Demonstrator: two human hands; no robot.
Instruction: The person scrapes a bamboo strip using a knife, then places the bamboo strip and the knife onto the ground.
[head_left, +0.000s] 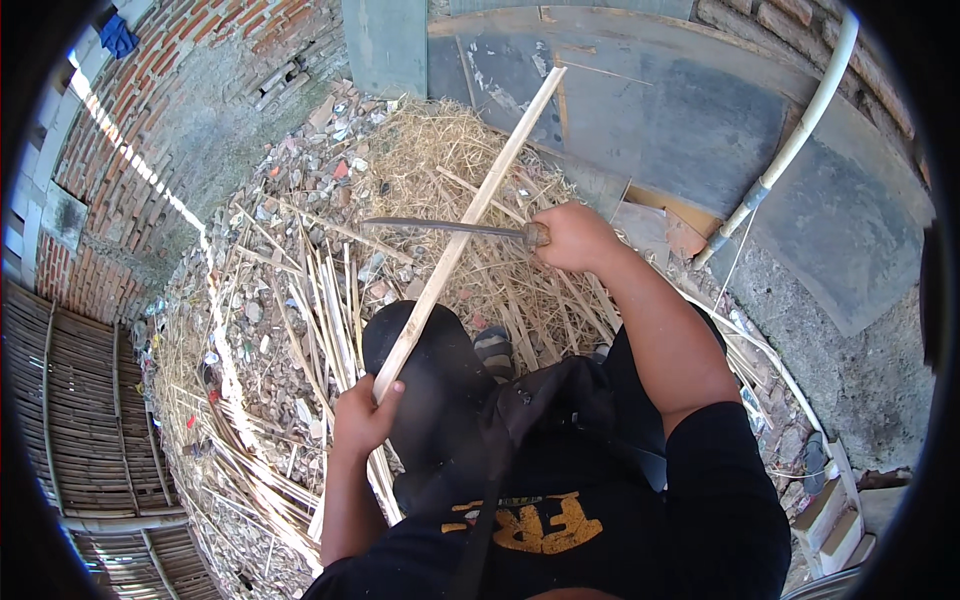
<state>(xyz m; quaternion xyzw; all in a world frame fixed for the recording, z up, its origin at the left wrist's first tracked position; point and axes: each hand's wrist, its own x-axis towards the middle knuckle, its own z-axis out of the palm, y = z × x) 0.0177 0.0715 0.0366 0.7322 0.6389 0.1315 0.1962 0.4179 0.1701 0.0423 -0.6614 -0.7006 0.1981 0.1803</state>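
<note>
My left hand (pixel 363 418) is closed round the near end of a long pale bamboo strip (pixel 460 240). The strip slants up and away to the right, over my knee. In my right hand (pixel 575 238) is the wooden handle of a machete (pixel 420 223), its dark narrow blade pointing left. The blade crosses the strip around its middle and seems to touch it; I cannot tell whether it cuts in. Below the crossing lies a heap of thin shavings (pixel 440 150) on the ground.
Split bamboo strips (pixel 325 300) lie to the left over stony rubble (pixel 260 310). A brick wall (pixel 160 130) rises at the far left, with a bamboo-slat panel (pixel 85 400) nearer. Grey boards (pixel 680 120) lean at the back, and a white pipe (pixel 800 135) slants at the right.
</note>
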